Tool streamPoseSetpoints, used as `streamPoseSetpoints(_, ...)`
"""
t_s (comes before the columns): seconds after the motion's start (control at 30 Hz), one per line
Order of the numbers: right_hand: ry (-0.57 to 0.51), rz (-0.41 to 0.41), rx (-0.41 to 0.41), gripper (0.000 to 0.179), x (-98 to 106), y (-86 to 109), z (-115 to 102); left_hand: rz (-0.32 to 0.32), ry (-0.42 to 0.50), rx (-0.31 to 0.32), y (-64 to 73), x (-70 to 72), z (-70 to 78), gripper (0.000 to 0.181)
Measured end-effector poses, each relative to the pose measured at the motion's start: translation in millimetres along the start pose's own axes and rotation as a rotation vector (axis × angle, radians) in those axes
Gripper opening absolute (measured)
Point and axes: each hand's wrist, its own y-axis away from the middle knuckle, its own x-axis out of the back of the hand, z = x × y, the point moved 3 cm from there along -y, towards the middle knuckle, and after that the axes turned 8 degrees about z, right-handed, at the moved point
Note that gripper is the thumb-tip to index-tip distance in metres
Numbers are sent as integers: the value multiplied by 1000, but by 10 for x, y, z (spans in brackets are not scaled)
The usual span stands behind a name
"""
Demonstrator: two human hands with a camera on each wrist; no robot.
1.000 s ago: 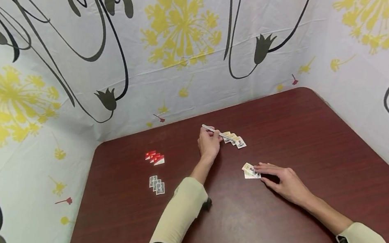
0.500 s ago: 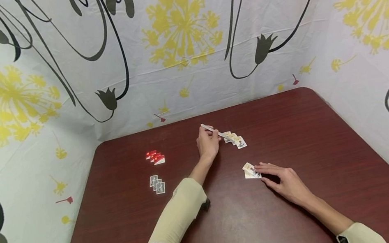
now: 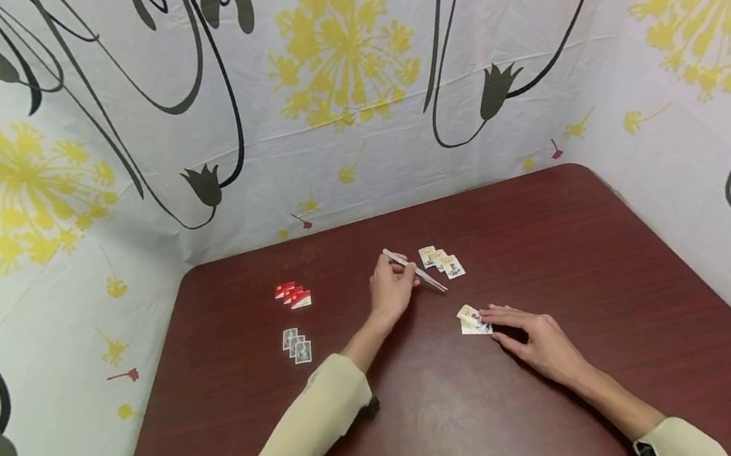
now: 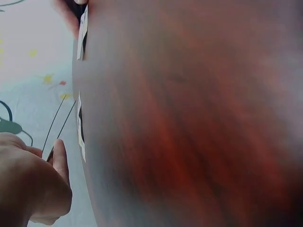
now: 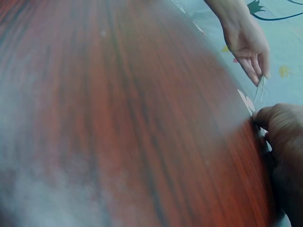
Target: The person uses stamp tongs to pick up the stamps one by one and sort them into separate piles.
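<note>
My left hand (image 3: 391, 288) grips a pair of slim tweezers (image 3: 431, 281) between thumb and fingers. In the left wrist view the two prongs of the tweezers (image 4: 53, 124) stand apart with nothing between them. Their tips point to the right, just in front of a fanned row of small cream cards (image 3: 453, 266) with dark pictures. Nearer to me lie a few overlapping cards (image 3: 474, 327) of the same kind. My right hand (image 3: 539, 340) rests beside these, its fairly straight fingertips on their right edge, hiding part of them.
On the left of the dark red-brown table (image 3: 506, 426) lie two other overlapping groups: red-and-white cards (image 3: 301, 299) and, nearer, grey picture cards (image 3: 302, 352). A patterned white cloth (image 3: 358, 174) hangs behind the table and along both sides.
My left hand has drawn slightly back toward me with the tweezers, whose tips have left the cream row and moved nearer the closer cards. The right hand has kept its place.
</note>
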Motion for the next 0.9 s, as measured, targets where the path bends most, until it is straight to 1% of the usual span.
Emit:
streamPoseSetpoints(0.13, 2, 2, -1, 41, -3, 4, 4, -40, 35, 32, 85, 18, -3, 25)
streamPoseSetpoints(0.3, 5, 4, -1, 41, -8, 7, 8, -88, 111, 91, 191, 23, -33, 24)
streamPoseSetpoints(0.43, 1, 4, -2, 41, -6, 7, 9, -116, 157, 106, 266, 17, -44, 22)
streamPoseSetpoints(0.67, 2, 0, -2, 41, 1, -2, 6, -122, 183, 124, 316, 11, -88, 20)
streamPoseSetpoints(0.77, 4, -3, -4, 41, 3, -4, 3, -130, 177, 133, 332, 3, -106, 22)
streamPoseSetpoints(0.9, 7, -9, -9, 40, 1, -3, 5, -142, 196, 151, 353, -11, -106, 25)
